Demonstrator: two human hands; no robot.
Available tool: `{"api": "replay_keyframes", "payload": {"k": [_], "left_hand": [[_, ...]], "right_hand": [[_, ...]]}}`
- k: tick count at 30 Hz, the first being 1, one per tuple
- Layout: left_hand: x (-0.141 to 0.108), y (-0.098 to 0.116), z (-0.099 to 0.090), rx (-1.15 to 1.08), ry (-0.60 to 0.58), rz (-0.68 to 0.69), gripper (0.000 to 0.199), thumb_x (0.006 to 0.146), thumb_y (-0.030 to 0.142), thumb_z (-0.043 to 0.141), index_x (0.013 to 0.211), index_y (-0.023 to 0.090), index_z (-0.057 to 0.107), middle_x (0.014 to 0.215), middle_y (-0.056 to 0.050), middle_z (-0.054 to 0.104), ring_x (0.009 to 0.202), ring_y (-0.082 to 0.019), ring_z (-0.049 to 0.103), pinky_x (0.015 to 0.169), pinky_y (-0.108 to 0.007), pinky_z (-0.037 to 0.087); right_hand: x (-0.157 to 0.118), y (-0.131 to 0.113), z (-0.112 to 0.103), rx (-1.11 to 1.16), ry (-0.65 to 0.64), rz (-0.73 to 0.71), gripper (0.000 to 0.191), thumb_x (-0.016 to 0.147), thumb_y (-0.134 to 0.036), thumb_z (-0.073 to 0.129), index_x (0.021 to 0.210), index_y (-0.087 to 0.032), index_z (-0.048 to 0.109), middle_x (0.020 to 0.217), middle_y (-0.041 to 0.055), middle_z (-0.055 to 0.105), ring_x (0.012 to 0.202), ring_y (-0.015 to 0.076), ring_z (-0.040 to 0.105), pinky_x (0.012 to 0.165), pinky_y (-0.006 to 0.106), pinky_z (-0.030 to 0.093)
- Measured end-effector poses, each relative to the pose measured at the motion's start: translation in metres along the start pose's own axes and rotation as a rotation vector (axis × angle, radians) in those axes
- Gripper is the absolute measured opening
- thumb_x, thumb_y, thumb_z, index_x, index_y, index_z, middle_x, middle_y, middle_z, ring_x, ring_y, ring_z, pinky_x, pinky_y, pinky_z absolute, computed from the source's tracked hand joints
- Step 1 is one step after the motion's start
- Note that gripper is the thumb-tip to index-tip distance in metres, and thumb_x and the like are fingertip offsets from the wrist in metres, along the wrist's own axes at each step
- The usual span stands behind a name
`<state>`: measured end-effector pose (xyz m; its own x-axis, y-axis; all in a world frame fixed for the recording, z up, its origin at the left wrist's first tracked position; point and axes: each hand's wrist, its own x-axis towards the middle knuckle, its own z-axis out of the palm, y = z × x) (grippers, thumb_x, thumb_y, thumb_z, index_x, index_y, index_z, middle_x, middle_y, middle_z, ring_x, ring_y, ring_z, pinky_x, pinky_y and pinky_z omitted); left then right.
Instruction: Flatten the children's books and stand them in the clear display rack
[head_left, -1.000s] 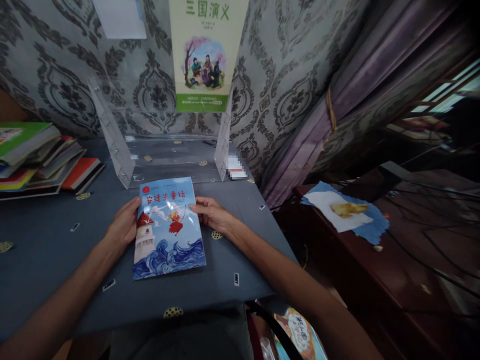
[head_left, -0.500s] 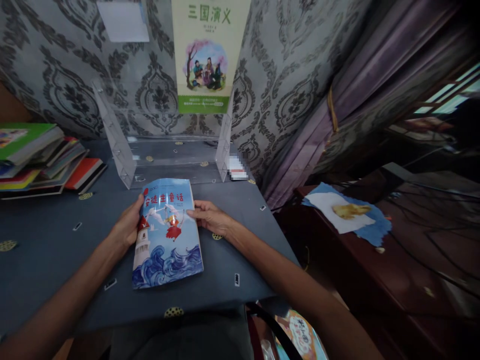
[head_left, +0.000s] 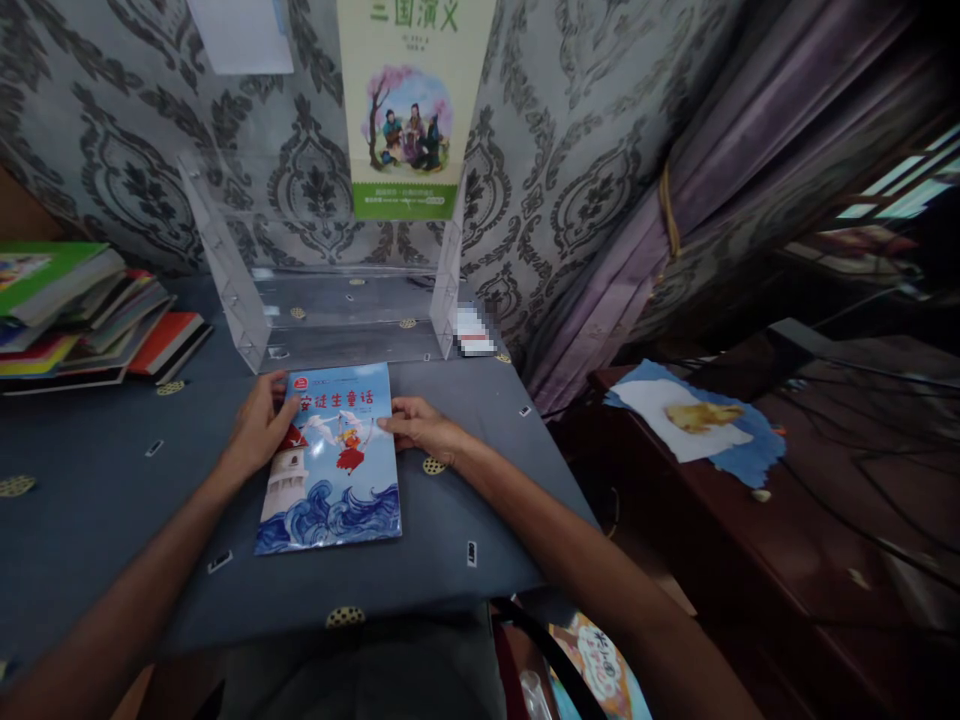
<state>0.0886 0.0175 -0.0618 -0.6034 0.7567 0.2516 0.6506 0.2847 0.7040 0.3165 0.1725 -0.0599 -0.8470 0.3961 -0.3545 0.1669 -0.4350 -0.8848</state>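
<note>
The left hand (head_left: 262, 425) grips the left edge of a blue book (head_left: 337, 510), thumb over the cover; the right hand (head_left: 426, 430) pinches the right edge, thumb on top and fingers at the side; the book is face up over the near part of the table (head_left: 120, 510), just in front of a clear stand (head_left: 225, 275); whether it touches the cloth, I cannot tell.

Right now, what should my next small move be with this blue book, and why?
Perhaps lift the blue book slightly toward the clear stand: your left hand and right hand are at its opposite edges, and the stand is just beyond it.
</note>
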Motion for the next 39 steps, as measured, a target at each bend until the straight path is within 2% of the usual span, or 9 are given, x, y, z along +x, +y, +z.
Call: {"api": "replay_keyframes", "payload": {"k": [3,5,9,16,19,23,27,33,39], "left_hand": [[-0.003,-0.002,-0.001,0.257,-0.060,0.194,0.042,0.093,0.046,0.047,0.121,0.019,0.061,0.124,-0.015,0.066,0.119,-0.033,0.061,0.106,-0.054,0.048],[-0.006,-0.002,0.002,0.328,-0.095,0.253,0.042,0.095,0.043,0.041,0.123,0.018,0.061,0.132,-0.015,0.065,0.126,-0.034,0.057,0.108,-0.055,0.046],[-0.009,-0.002,0.009,0.388,-0.089,0.280,0.045,0.098,0.040,0.037,0.129,0.017,0.060,0.141,-0.016,0.063,0.139,-0.035,0.049,0.111,-0.056,0.043],[-0.010,0.006,0.006,0.508,-0.145,0.322,0.049,0.100,0.034,0.033,0.135,0.014,0.060,0.146,-0.016,0.061,0.141,-0.031,0.050,0.114,-0.050,0.042],[-0.009,0.012,0.004,0.571,-0.171,0.346,0.048,0.101,0.033,0.032,0.135,0.013,0.061,0.146,-0.017,0.062,0.140,-0.031,0.053,0.115,-0.050,0.041],[-0.007,0.019,0.008,0.580,-0.203,0.383,0.045,0.102,0.034,0.036,0.135,0.015,0.061,0.146,-0.016,0.062,0.140,-0.031,0.052,0.116,-0.051,0.039],[-0.002,0.024,0.022,0.493,-0.235,0.466,0.042,0.104,0.035,0.038,0.135,0.018,0.060,0.144,-0.014,0.064,0.139,-0.029,0.054,0.117,-0.051,0.040],[0.012,0.032,0.051,0.358,-0.259,0.614,0.039,0.103,0.029,0.038,0.133,0.019,0.061,0.141,-0.013,0.064,0.136,-0.029,0.056,0.115,-0.051,0.043],[0.024,0.045,0.068,0.404,-0.289,0.638,0.038,0.102,0.021,0.041,0.133,0.019,0.061,0.134,-0.012,0.066,0.123,-0.028,0.058,0.106,-0.048,0.048]], "right_hand": [[-0.002,-0.003,0.002,-0.061,0.039,0.003,0.017,0.088,-0.018,0.075,0.084,-0.018,0.058,0.067,-0.0026,0.070,0.059,0.0103,0.067,0.057,0.021,0.059],[-0.003,-0.005,0.002,-0.114,0.059,0.007,0.017,0.092,-0.018,0.070,0.083,-0.018,0.055,0.063,-0.0031,0.068,0.054,0.0103,0.066,0.054,0.021,0.058],[-0.006,-0.012,0.001,-0.246,0.092,0.011,0.018,0.097,-0.019,0.063,0.085,-0.020,0.051,0.055,-0.0046,0.064,0.045,0.0110,0.063,0.046,0.020,0.055],[-0.011,-0.020,-0.003,-0.593,0.219,-0.101,0.012,0.098,-0.012,0.055,0.089,-0.019,0.057,0.052,-0.0083,0.058,0.037,0.0080,0.055,0.041,0.017,0.044],[-0.012,-0.019,0.000,-0.866,0.314,-0.211,0.008,0.098,-0.015,0.057,0.098,-0.017,0.065,0.060,-0.0045,0.065,0.047,0.0098,0.060,0.052,0.021,0.045],[-0.014,-0.016,0.007,-1.166,0.426,-0.265,0.016,0.098,-0.023,0.060,0.108,-0.018,0.072,0.086,0.0041,0.077,0.078,0.0180,0.071,0.071,0.027,0.047],[-0.015,-0.015,0.010,-1.265,0.455,-0.252,0.022,0.100,-0.026,0.056,0.115,-0.020,0.071,0.103,0.0068,0.078,0.093,0.0222,0.071,0.076,0.029,0.046],[-0.012,-0.011,0.006,-1.342,0.494,-0.371,0.026,0.101,-0.022,0.052,0.122,-0.018,0.067,0.116,0.0109,0.069,0.109,0.0231,0.063,0.089,0.032,0.047],[-0.005,-0.007,0.001,-1.484,0.469,-0.409,0.041,0.104,-0.018,0.041,0.141,-0.017,0.058,0.121,0.0149,0.063,0.110,0.0272,0.054,0.095,0.039,0.044]]}}
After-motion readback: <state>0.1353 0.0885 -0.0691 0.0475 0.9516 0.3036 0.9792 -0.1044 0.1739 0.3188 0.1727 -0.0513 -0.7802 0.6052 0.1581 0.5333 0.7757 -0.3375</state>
